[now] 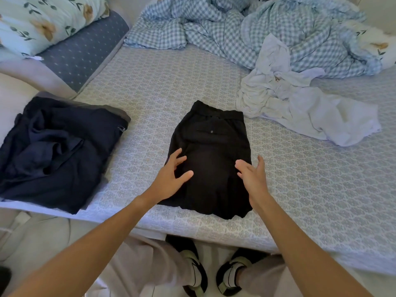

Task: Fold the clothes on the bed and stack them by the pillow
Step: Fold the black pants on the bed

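- Floral pillow cut off by left and top edges.
- Navy clothes pile clipped at left edge.
- Black shorts partly hidden under both hands.

Both arms reach straight out, bare to the wrist. Left hand has its fingers spread and relaxed, palm down. Right hand is loose too, tilted with thumb side up.
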